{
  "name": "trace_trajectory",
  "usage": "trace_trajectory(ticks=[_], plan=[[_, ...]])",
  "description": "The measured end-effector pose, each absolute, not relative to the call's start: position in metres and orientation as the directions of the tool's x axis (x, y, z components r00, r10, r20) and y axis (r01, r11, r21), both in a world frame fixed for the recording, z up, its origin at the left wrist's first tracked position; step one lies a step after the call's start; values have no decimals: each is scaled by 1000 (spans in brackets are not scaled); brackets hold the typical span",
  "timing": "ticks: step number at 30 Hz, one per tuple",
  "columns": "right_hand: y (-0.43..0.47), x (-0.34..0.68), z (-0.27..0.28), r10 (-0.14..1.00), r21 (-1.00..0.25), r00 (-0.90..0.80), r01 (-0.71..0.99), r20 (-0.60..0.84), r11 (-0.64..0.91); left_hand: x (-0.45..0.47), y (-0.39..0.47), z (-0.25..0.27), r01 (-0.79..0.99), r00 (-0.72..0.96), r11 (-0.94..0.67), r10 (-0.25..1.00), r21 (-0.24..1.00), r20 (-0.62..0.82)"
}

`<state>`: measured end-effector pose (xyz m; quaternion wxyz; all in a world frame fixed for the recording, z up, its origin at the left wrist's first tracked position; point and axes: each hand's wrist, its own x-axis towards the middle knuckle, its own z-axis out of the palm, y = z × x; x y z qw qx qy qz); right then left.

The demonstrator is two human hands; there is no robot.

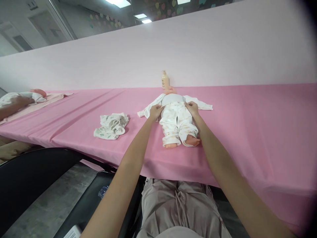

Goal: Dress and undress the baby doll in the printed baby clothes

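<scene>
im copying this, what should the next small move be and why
Perhaps ease the white patterned cloth trousers up slightly: the left hand and right hand are at opposite sides of the waist, and the doll's whitish torso shows above it.

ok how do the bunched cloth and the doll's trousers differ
The cloth lies bunched in a heap; the trousers are spread out on the doll. The cloth lies untouched, while the left hand and right hand hold the trousers at the waist. Both are whitish with small printed marks.

Left grip [156, 111], right grip [192, 108] pinching waist of trousers [169, 119] on doll [192, 140]; pink cloth [247, 125] beneath.
</scene>
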<state>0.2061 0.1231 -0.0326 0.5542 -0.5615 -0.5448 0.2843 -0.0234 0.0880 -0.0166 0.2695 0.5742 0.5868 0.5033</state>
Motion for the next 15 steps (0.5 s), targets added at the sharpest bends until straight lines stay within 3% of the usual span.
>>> trace_trajectory(ticks=[3,6,15], plan=[[122,208,-31,921,-925,236,299,310,235,-37,83,-9,353,-44,-206,971,912,236],[119,210,-30,909,-920,264,313,322,235,-38,75,-3,392,4,-217,972,894,235],[111,204,-21,895,-912,322,368,310,183,-1,61,1,435,-170,-165,950,885,260]])
